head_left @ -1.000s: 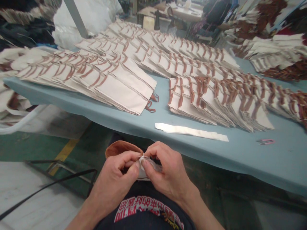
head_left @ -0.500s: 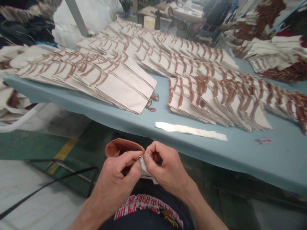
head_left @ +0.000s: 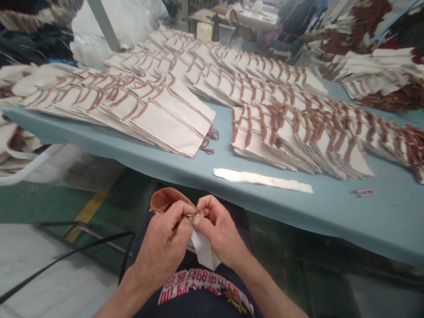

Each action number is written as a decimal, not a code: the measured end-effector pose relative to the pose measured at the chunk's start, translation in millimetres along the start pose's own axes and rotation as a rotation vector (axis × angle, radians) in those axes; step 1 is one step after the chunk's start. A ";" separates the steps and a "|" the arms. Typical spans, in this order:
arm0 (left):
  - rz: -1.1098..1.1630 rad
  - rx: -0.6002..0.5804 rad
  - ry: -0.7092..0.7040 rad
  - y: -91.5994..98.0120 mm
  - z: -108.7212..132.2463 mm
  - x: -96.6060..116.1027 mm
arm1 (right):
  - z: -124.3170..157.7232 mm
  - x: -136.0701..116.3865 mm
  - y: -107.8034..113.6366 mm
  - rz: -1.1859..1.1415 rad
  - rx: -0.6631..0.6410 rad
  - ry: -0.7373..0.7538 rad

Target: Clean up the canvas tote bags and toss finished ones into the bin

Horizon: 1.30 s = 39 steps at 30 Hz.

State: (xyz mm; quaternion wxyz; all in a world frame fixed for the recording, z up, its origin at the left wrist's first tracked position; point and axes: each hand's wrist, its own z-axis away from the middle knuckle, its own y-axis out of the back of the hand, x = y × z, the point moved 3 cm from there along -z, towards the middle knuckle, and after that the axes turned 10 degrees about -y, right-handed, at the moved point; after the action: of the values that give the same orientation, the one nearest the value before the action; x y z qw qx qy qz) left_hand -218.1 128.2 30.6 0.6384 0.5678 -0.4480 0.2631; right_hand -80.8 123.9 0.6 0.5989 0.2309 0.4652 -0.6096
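Over my lap, my left hand (head_left: 168, 234) pinches the edge of a brown-lined fabric piece (head_left: 167, 198), which curls open behind the fingers. My right hand (head_left: 217, 229) is closed at the same edge, its thumb and fingertips meeting those of the left. Between the two hands hangs a white cloth strip (head_left: 203, 251), its upper end hidden under the fingertips. Whatever small thing is at the fingertips is too covered to make out. Just ahead, on the table, lies a separate white strip (head_left: 263, 179).
The blue-covered table (head_left: 159, 172) carries rows of overlapping cream fabric pieces (head_left: 172, 117) with brown edging. Small pink-handled thread snips (head_left: 362, 193) lie at the right. White and brown cloth is piled at the far right. A white tub (head_left: 56, 161) stands at the left.
The white strip now hangs lower and shows more between my hands. My right hand has shifted slightly left, closer to the left fingertips. The brown-lined piece has tilted a little.
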 end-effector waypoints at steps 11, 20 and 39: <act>0.165 -0.020 0.000 -2.7 1.5 2.1 | 1.4 8.0 -0.5 -0.165 -0.050 -0.022; 0.458 -0.193 0.190 4.3 3.0 -2.0 | 7.4 -5.9 7.8 -0.060 -0.178 0.016; 0.492 -0.241 0.147 20.3 -0.7 7.4 | 26.6 -70.7 19.0 0.876 -0.083 0.626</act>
State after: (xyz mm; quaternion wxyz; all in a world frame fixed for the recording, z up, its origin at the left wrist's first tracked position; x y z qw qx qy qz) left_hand -231.7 132.0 47.0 0.6490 0.3415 -0.5529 0.3956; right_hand -43.1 140.8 66.6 0.6382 0.5502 0.5053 -0.1861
